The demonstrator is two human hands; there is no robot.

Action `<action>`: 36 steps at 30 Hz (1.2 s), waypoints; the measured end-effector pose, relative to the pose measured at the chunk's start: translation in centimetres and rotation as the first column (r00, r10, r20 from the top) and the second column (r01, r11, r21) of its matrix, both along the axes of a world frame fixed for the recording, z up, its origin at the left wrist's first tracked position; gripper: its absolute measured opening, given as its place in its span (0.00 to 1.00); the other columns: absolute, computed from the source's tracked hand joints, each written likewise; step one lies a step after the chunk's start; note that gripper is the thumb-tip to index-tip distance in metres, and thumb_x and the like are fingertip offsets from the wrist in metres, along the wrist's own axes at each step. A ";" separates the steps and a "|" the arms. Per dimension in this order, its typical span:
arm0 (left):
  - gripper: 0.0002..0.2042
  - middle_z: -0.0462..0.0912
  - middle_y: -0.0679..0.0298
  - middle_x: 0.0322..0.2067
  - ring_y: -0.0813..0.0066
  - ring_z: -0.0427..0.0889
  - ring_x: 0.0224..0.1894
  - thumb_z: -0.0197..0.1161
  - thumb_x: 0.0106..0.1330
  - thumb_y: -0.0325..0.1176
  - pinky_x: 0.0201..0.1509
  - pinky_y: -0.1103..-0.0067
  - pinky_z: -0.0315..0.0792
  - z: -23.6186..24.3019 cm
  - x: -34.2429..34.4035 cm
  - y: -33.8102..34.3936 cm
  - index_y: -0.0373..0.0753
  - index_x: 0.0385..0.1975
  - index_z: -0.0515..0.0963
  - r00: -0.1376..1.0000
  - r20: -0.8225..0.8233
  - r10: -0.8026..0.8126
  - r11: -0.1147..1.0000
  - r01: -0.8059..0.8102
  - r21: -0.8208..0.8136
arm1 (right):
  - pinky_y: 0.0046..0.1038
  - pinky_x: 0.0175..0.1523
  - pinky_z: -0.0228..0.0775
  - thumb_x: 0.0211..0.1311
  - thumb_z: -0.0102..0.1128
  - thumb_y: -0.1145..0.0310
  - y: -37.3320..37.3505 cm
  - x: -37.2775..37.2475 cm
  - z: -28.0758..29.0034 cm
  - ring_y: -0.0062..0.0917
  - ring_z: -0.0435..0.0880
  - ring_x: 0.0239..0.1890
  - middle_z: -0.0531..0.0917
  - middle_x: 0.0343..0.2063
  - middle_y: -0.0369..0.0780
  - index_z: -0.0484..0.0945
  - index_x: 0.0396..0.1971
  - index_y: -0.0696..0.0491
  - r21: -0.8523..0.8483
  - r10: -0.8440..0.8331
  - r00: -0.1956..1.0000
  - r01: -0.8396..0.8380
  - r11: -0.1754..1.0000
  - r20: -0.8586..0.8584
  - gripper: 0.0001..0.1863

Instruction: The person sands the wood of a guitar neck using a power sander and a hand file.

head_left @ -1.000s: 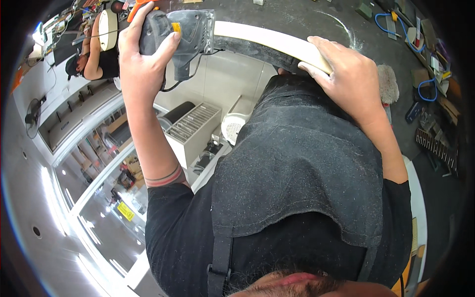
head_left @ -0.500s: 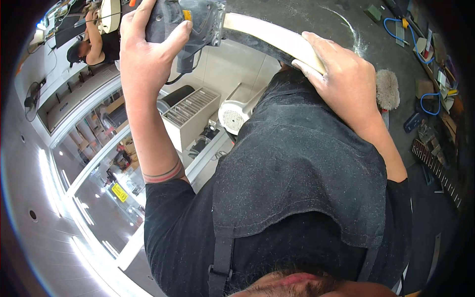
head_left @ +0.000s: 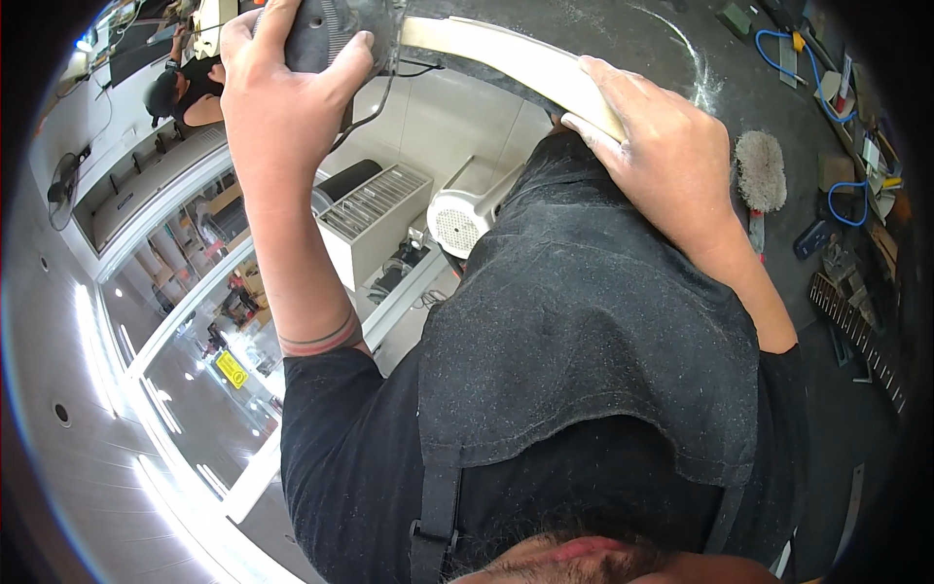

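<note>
At the top left, my left hand (head_left: 277, 122) is closed around a black power sander (head_left: 321, 34), its thumb along the near side and a cord hanging below. The top of the tool is cut off by the picture edge. Beside the sander lies a long, pale, slightly curved wooden piece (head_left: 516, 58) on the dark bench top, its left end next to the tool. My right hand (head_left: 671, 146) grips the right end of this wood, thumb on the near edge and fingers over the top. The sander's underside is hidden.
Pale dust (head_left: 700, 83) streaks the dark bench (head_left: 642, 44). A grey bristle brush (head_left: 761, 173) lies right of my right hand. Farther right are a fretted guitar neck (head_left: 856, 341), a blue cord (head_left: 848, 206) and assorted tools. A motor housing (head_left: 455, 222) sits below the bench; another person (head_left: 195, 92) works far left.
My left hand and the sander have shifted left and slightly up. The wooden piece and my right hand have moved a little left too, uncovering more of the brush.
</note>
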State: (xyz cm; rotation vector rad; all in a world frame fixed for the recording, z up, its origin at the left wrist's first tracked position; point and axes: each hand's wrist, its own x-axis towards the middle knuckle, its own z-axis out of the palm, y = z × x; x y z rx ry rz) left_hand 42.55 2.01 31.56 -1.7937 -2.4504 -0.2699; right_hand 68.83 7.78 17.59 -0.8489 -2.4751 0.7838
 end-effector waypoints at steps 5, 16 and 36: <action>0.34 0.80 0.53 0.55 0.58 0.81 0.58 0.72 0.54 0.28 0.68 0.68 0.72 0.8 0.5 -0.1 0.39 0.67 0.79 0.986 0.147 0.084 0.996 -0.083 -0.018 | 0.32 0.43 0.87 0.61 0.78 0.56 0.2 -0.1 -0.2 0.32 0.94 0.41 0.93 0.46 0.39 0.85 0.59 0.50 -0.003 0.002 1.000 -0.002 1.000 -0.019 0.27; 0.33 0.78 0.55 0.51 0.60 0.79 0.55 0.73 0.55 0.28 0.66 0.70 0.72 -0.1 0.3 -1.0 0.42 0.67 0.80 0.994 0.080 0.079 0.997 -0.078 -0.026 | 0.31 0.40 0.87 0.62 0.78 0.55 0.4 -0.2 -0.3 0.31 0.94 0.37 0.93 0.44 0.38 0.85 0.59 0.49 0.037 0.000 0.999 0.001 0.999 -0.046 0.27; 0.33 0.81 0.49 0.58 0.55 0.82 0.62 0.73 0.56 0.28 0.71 0.68 0.72 0.2 1.7 0.4 0.41 0.68 0.80 0.979 0.137 0.151 0.989 -0.150 -0.018 | 0.33 0.47 0.87 0.60 0.79 0.56 0.0 0.0 -0.4 0.35 0.94 0.44 0.93 0.49 0.41 0.85 0.63 0.47 -0.021 -0.004 1.000 0.004 1.000 0.017 0.31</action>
